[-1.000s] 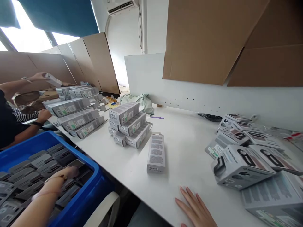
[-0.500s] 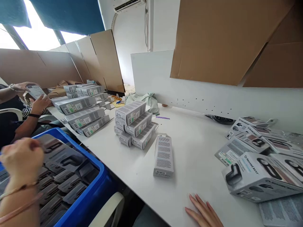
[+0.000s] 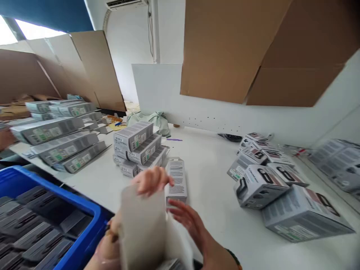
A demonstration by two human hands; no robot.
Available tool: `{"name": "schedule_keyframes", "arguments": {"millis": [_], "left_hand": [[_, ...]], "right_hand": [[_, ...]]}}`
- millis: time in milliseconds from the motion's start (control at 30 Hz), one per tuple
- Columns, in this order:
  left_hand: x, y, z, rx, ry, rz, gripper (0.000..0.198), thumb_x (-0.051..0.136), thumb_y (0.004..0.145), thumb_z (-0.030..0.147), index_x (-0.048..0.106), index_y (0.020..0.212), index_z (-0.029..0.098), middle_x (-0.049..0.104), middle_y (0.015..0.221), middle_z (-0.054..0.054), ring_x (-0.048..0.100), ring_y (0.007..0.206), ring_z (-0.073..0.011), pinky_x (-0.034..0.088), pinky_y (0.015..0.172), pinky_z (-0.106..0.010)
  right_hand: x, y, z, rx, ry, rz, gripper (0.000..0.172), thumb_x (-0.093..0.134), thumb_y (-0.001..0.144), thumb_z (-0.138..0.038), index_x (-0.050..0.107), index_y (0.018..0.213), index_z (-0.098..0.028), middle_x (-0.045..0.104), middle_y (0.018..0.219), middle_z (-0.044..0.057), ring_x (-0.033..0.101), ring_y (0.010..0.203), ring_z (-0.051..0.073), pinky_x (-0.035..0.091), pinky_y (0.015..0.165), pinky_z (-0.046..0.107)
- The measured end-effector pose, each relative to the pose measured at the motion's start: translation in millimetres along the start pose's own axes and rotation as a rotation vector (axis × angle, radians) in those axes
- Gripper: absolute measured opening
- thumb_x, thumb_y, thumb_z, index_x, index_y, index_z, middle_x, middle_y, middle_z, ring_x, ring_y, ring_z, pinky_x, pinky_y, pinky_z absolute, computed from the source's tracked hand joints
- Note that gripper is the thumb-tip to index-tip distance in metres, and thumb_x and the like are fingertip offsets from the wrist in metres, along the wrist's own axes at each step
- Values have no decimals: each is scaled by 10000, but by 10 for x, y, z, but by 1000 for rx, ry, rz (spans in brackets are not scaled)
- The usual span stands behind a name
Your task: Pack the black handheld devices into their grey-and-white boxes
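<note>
My left hand (image 3: 146, 183) grips the top of a flat grey package (image 3: 143, 225), held upright and blurred just in front of me. My right hand (image 3: 191, 223) is at the package's right side, fingers partly spread and touching it. Just beyond my fingers a single grey box (image 3: 176, 179) lies flat on the white table (image 3: 208, 176). To my left a blue bin (image 3: 84, 213) holds several flat grey packages of the same kind (image 3: 33, 225).
A stack of grey boxes (image 3: 139, 148) stands mid-table, longer stacked cartons (image 3: 56, 138) lie at the left. Several printed product boxes (image 3: 264, 180) lie scattered on the right. A white partition (image 3: 157, 90) and cardboard sheets (image 3: 233, 48) stand behind the table.
My left hand lifted a flat package out of the blue bin and brought it in front of me. My right hand left the table and rose to meet it. The view swung right.
</note>
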State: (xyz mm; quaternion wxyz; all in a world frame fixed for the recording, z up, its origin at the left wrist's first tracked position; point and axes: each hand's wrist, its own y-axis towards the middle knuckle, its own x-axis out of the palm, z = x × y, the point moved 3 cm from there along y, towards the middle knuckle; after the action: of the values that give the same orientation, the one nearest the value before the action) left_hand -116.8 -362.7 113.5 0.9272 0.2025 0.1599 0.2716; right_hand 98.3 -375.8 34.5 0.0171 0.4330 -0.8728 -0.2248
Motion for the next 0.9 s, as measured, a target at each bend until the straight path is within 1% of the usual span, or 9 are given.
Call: {"name": "schedule_keyframes", "arguments": {"millis": [100,167,233,267,367,467,567,700,900], "left_hand": [[644,-68,82,17,-425,-300,541,554,739,746,449,590,237,540,676,-24,631,816,-226,565,882,-471],[815,-94,124,-32,-687,-374,273,659,799,504,570,872,257,608,951,-29,623,1028,-230,518,987,-465],[864,-145,98,-64,-817,-369,275,607,873,390,539,1134,334,592,1168,-19,591,1155,-229,495,1020,-464],[874,-202,65,-47,-840,-385,320,570,901,423,508,1211,372,576,1247,-18,574,1200,-240,485,1029,-474],[954,-532,-85,54,-660,-604,628,560,819,668,446,1373,394,402,1515,-67,382,1401,-358,384,1103,-551],[1080,-894,-265,84,-282,-734,900,660,736,656,264,1504,406,102,1650,-79,114,1483,-437,263,1134,-635],[1170,-1012,-290,194,-138,-656,789,578,849,571,159,1511,473,78,1656,-46,154,1485,-397,292,1129,-620],[1249,-913,-168,458,-71,-613,611,451,929,549,236,1496,471,169,1642,-2,228,1485,-321,340,1144,-515],[1281,-874,-119,624,-15,-630,651,307,940,597,163,1536,379,33,1657,8,183,1502,-261,344,1151,-386]], "right_hand": [[55,-68,21,62,170,139,923,644,759,-693,271,1500,-291,529,1441,134,570,1277,303,507,1020,412],[-43,-180,8,12,204,322,873,584,796,-704,276,1495,-281,540,1427,139,612,1226,305,545,973,405],[-217,-315,-15,-4,81,504,800,566,834,-665,305,1488,-285,492,1470,126,587,1255,305,562,952,384],[-314,-378,-33,-4,-22,579,762,577,845,-637,332,1478,-291,473,1485,114,561,1282,306,562,952,376],[-558,-484,-87,-29,-339,686,667,622,855,-562,397,1442,-342,471,1464,71,499,1331,303,519,1010,387],[-666,-465,-97,-101,-547,631,634,615,857,-570,416,1429,-380,456,1424,55,488,1318,287,489,1038,396],[-698,-443,-71,-129,-611,596,536,560,883,-591,491,1365,-368,447,1374,63,508,1270,272,501,1006,379],[-704,-491,-51,-127,-620,654,500,518,857,-669,575,1202,-312,456,1297,79,512,1232,283,488,997,389],[-671,-533,64,-132,-497,747,482,520,840,-690,533,1133,-307,426,1261,66,514,1208,268,489,969,362]]}}
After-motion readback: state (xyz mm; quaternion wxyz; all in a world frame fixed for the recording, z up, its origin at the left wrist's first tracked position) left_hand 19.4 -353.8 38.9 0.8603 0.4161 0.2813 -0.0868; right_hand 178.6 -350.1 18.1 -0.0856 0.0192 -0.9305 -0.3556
